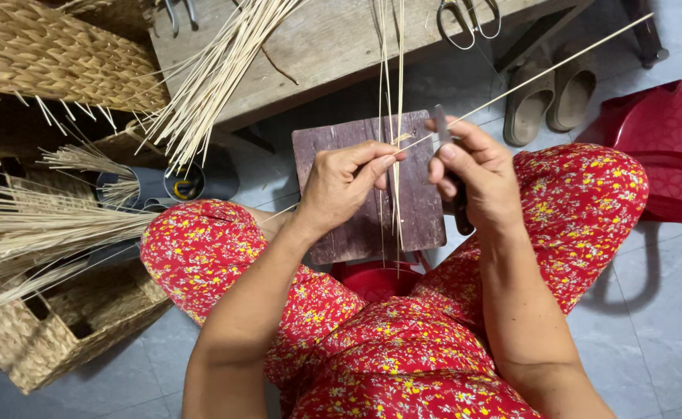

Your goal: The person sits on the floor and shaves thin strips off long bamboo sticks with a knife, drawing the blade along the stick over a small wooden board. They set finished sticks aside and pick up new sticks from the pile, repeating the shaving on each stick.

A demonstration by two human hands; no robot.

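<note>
My left hand (346, 182) pinches a thin pale bamboo strip (550, 68) between thumb and forefinger; the strip runs up to the right past the sandals. My right hand (476, 172) grips a small dark-handled knife (449, 167), its blade end against the strip near my left fingertips. Both hands hover over a dark brown wooden board (418, 202) that rests between my knees. Several loose thin strips (391, 85) hang down across the board. I sit in red flowered clothing.
A wooden bench (317, 46) ahead carries scissors (469, 19) and a bundle of strips (209, 77). Woven baskets (62, 326) and more strip bundles lie at left. A pair of sandals (550, 97) and a red plastic stool (666, 147) are at right. A red bucket (376, 279) sits under the board.
</note>
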